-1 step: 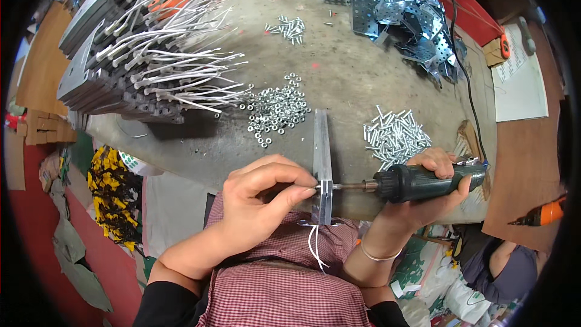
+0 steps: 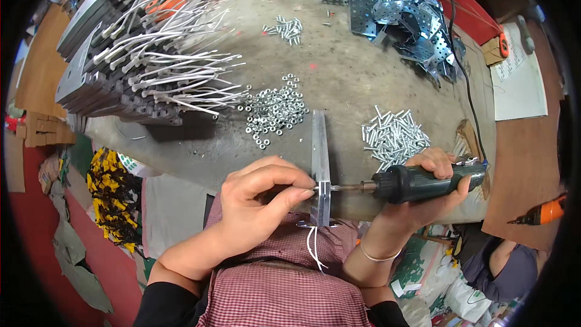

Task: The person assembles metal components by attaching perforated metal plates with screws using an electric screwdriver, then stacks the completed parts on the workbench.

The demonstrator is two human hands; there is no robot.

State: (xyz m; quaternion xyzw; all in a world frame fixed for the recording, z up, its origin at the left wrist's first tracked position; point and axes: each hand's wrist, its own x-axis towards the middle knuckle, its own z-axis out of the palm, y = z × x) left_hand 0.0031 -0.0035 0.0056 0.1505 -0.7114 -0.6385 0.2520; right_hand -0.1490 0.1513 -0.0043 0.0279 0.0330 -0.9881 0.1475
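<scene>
My right hand [image 2: 423, 207] grips a black corded electric screwdriver [image 2: 417, 183] lying level, its bit pointing left. The bit [image 2: 354, 188] reaches the right face of a narrow grey flat part [image 2: 321, 151], seen edge-on, at a screw spot. On the part's left face, my left hand [image 2: 260, 200] pinches with thumb and forefinger at the same height. A tiny silver piece shows between those fingertips, too hidden to name. White wires [image 2: 313, 248] hang below the part, in front of a red checked apron [image 2: 284, 290].
Loose nuts [image 2: 275, 112] and a pile of screws [image 2: 396, 139] lie on the worktable [image 2: 345, 79]. Smaller screws [image 2: 287, 29] lie farther back. Stacked grey parts with white wires [image 2: 121, 85] stand left; perforated metal brackets [image 2: 393, 12] heap back right. The screwdriver's cord [image 2: 461, 60] runs along the right.
</scene>
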